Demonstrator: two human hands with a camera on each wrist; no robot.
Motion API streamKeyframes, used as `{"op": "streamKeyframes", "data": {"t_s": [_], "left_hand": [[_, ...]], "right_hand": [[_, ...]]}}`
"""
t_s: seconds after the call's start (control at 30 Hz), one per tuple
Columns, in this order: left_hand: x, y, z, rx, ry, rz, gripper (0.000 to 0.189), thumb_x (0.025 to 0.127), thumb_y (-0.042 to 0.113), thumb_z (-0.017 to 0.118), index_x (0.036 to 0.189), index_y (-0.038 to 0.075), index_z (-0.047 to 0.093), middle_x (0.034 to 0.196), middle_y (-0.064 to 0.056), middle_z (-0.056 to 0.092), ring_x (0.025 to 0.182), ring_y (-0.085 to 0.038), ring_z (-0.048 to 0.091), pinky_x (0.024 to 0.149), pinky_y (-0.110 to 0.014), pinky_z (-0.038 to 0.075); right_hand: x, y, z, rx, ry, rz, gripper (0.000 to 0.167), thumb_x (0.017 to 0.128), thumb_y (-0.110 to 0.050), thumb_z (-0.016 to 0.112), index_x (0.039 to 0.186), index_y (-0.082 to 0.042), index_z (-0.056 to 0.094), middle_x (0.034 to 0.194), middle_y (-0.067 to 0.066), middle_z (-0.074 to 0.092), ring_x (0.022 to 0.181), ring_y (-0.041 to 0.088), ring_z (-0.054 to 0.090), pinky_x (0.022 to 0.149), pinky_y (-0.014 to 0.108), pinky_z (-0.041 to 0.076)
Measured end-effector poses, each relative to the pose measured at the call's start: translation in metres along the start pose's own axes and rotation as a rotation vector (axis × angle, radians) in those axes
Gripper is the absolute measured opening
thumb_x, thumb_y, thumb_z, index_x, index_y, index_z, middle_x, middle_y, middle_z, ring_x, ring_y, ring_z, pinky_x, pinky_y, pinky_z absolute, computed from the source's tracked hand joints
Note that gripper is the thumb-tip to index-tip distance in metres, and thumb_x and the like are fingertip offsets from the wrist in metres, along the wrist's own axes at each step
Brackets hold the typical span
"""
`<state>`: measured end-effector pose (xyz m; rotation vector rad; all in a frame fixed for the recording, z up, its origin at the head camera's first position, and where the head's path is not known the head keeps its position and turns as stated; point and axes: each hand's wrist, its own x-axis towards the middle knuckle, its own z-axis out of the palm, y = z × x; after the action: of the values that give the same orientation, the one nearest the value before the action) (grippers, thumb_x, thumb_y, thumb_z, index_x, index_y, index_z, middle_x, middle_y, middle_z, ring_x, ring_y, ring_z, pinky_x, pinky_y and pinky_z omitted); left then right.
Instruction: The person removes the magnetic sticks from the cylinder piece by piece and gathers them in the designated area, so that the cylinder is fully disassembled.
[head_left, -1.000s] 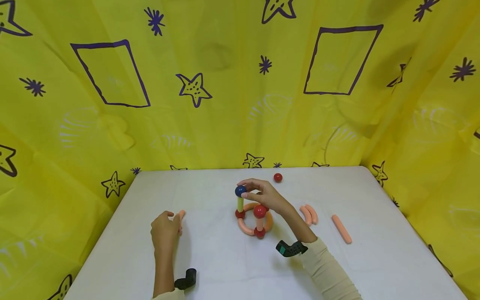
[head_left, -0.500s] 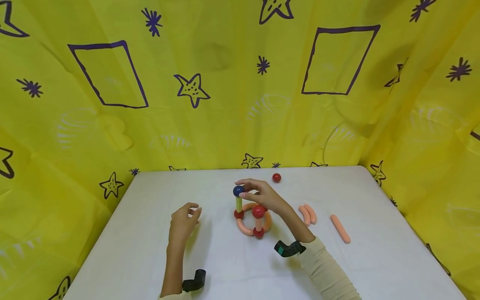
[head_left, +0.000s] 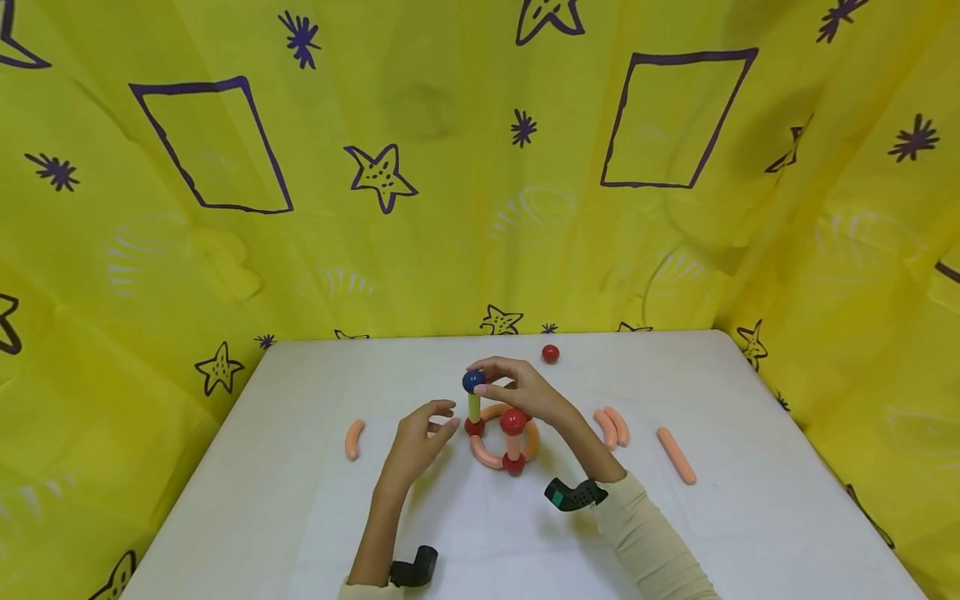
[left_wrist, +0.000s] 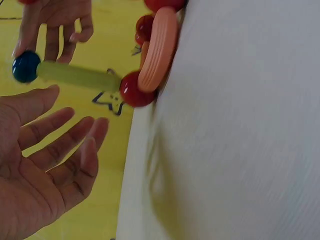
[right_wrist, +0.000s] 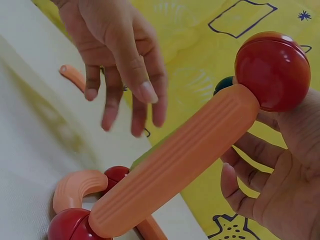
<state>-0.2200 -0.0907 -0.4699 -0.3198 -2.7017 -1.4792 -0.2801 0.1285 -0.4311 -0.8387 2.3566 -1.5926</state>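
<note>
The blue ball [head_left: 473,381] is gripped at the fingertips of the right hand [head_left: 527,392], atop the green rod [head_left: 474,408], which is stood upright on a red ball of the ring [head_left: 489,456] below that hand. The left hand [head_left: 420,437] is held open, fingers spread, just left of the rod and apart from it. For steady work, the blue ball is best kept directly over the rod, the ring's red ball best braced by the left hand, and any press best made straight down, so that the rod is not tipped. Care is also needed around the upright pink rod [head_left: 513,447], near the right wrist, as it could be knocked. Compared with a second ago, the left hand is brought rightward to the rod; the curved piece [head_left: 354,440] is left uncovered to its left. The right hand's grip is unchanged.
</note>
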Motion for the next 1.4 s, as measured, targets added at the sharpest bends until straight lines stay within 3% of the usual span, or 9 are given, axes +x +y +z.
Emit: {"op": "streamKeyframes", "data": {"t_s": [0.17, 0.4, 0.77, 1.0, 1.4], "left_hand": [[0.005, 0.007, 0.018, -0.074, 0.028, 0.046, 0.041, 0.095, 0.024, 0.063, 0.132, 0.007, 0.058, 0.125, -0.015, 0.064, 0.101, -0.030, 0.067, 0.078, -0.036, 0.056], [0.009, 0.014, 0.031, -0.087, 0.073, 0.046, 0.035, 0.094, 0.022, 0.065, 0.126, 0.007, 0.063, 0.120, -0.011, 0.067, 0.097, -0.025, 0.065, 0.081, -0.038, 0.052], [0.014, 0.014, 0.033, -0.018, 0.113, 0.083, 0.021, 0.095, 0.020, 0.063, 0.109, 0.006, 0.068, 0.102, -0.008, 0.071, 0.089, -0.024, 0.066, 0.074, -0.031, 0.053], [0.015, 0.017, 0.035, 0.024, 0.173, 0.112, 0.013, 0.093, 0.019, 0.066, 0.098, 0.007, 0.071, 0.096, -0.007, 0.072, 0.091, -0.025, 0.068, 0.080, -0.040, 0.055], [0.016, 0.017, 0.037, 0.065, 0.211, 0.122, 0.013, 0.093, 0.018, 0.067, 0.094, 0.006, 0.072, 0.091, -0.007, 0.074, 0.086, -0.026, 0.072, 0.076, -0.039, 0.058]], "right_hand": [[0.000, -0.001, -0.001, -0.003, -0.003, -0.020, 0.033, 0.093, -0.019, 0.067, 0.125, -0.013, 0.063, 0.114, 0.006, 0.068, 0.109, 0.023, 0.060, 0.090, 0.035, 0.052], [-0.002, -0.003, -0.002, 0.007, -0.006, -0.048, 0.033, 0.092, -0.017, 0.068, 0.124, -0.009, 0.063, 0.113, 0.009, 0.068, 0.107, 0.021, 0.061, 0.093, 0.033, 0.051], [0.002, -0.003, -0.003, 0.023, -0.041, -0.070, 0.034, 0.092, -0.015, 0.068, 0.125, -0.007, 0.063, 0.115, 0.011, 0.068, 0.108, 0.021, 0.062, 0.095, 0.032, 0.051], [0.004, -0.001, -0.005, 0.030, -0.042, -0.074, 0.033, 0.091, -0.015, 0.069, 0.122, -0.008, 0.064, 0.114, 0.012, 0.068, 0.107, 0.022, 0.064, 0.097, 0.040, 0.051], [0.006, -0.002, -0.004, 0.019, -0.036, -0.077, 0.031, 0.091, -0.012, 0.069, 0.121, -0.005, 0.064, 0.113, 0.014, 0.067, 0.106, 0.026, 0.065, 0.097, 0.039, 0.051]]}}
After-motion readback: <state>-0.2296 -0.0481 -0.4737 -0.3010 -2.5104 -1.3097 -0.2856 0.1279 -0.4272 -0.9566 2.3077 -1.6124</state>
